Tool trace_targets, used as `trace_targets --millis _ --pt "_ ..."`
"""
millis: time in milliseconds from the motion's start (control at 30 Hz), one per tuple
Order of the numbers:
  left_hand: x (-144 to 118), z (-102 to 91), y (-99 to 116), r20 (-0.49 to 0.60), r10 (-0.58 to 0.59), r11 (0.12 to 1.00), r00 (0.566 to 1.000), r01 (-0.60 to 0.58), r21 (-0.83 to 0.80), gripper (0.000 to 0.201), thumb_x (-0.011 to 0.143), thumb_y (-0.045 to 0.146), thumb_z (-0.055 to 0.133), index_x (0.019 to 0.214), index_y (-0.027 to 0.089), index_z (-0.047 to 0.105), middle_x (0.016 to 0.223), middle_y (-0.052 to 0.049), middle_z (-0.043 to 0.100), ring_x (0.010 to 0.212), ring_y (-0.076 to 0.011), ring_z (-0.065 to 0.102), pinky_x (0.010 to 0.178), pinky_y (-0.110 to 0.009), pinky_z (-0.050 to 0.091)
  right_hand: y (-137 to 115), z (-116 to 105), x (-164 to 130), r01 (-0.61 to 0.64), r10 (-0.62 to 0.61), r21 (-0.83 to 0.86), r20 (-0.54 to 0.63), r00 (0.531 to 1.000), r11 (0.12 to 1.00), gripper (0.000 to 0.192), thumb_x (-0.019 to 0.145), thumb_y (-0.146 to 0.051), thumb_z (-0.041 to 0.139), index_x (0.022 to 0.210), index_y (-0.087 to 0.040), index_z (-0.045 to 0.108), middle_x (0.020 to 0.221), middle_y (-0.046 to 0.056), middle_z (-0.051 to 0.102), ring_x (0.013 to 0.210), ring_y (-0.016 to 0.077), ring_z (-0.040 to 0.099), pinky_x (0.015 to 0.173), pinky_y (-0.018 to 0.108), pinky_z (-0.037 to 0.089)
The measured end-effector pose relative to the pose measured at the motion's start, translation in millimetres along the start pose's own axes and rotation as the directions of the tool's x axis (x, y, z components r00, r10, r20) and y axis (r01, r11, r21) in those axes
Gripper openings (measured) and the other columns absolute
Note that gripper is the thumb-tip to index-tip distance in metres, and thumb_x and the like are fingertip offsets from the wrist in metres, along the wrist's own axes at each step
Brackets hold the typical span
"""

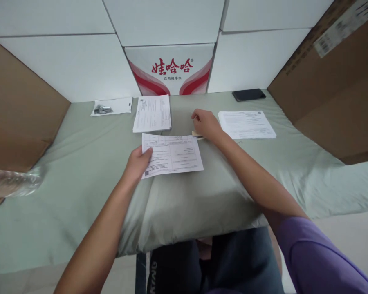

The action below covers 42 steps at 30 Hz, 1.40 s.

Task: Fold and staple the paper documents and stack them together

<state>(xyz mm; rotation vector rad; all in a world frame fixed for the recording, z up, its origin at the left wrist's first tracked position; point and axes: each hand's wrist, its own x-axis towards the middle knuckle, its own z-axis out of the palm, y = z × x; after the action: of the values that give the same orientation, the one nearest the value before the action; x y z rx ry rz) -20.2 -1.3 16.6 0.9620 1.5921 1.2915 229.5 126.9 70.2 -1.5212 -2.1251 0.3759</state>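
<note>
My left hand grips the left edge of a printed paper sheet, thumb on top and the other fingers underneath. The sheet's print appears upside down, and it is tilted slightly above the cloth. Beyond the sheet's right upper corner, my right hand is closed with its fingers curled. A small beige piece shows under that hand; its kind and whatever the fingers hold are hidden. Behind the sheet lies a stack of printed papers. Another stack of printed papers lies right of my right hand.
A pale green cloth covers the surface. At the back are a black phone and a clear-and-white packet with metal pieces. White boxes wall off the back; cardboard boxes flank both sides. Clear plastic wrap lies left.
</note>
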Motion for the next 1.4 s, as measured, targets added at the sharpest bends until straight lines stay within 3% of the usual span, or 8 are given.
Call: trace_targets --millis 233,633,1400 --pt "0.0 -11.1 6.6 0.009 0.038 0.997 0.999 -0.039 0.073 0.040 0.080 0.042 0.072 0.108 0.014 0.077 0.104 -0.012 0.079 0.104 -0.0319 0.074 0.102 -0.048 0.055 13.2 30.4 7.5 -0.038 0.034 0.042 0.090 0.995 0.998 0.026 0.085 -0.013 0.049 0.101 -0.019 0.069 0.093 0.007 0.070 0.082 0.0196 0.058 0.071 0.031 0.039" --pt "6.0 -15.4 2.5 0.046 0.083 0.975 0.996 -0.090 0.205 0.037 0.084 0.046 0.069 0.108 0.019 0.078 0.101 -0.010 0.080 0.106 -0.0320 0.073 0.097 -0.043 0.057 18.4 28.0 10.4 -0.015 0.005 0.098 0.094 0.996 0.995 0.026 0.084 -0.016 0.051 0.102 -0.018 0.069 0.086 0.007 0.068 0.078 0.0184 0.056 0.074 0.031 0.040" --pt "13.9 -7.7 1.3 0.023 0.043 0.995 0.999 -0.045 0.087 0.034 0.083 0.045 0.071 0.104 0.019 0.078 0.099 -0.009 0.080 0.107 -0.0315 0.073 0.101 -0.046 0.055 17.2 28.2 10.1 -0.001 -0.003 0.030 0.149 0.989 1.000 0.029 0.084 -0.014 0.051 0.106 -0.018 0.069 0.090 0.006 0.071 0.079 0.0191 0.057 0.067 0.031 0.035"
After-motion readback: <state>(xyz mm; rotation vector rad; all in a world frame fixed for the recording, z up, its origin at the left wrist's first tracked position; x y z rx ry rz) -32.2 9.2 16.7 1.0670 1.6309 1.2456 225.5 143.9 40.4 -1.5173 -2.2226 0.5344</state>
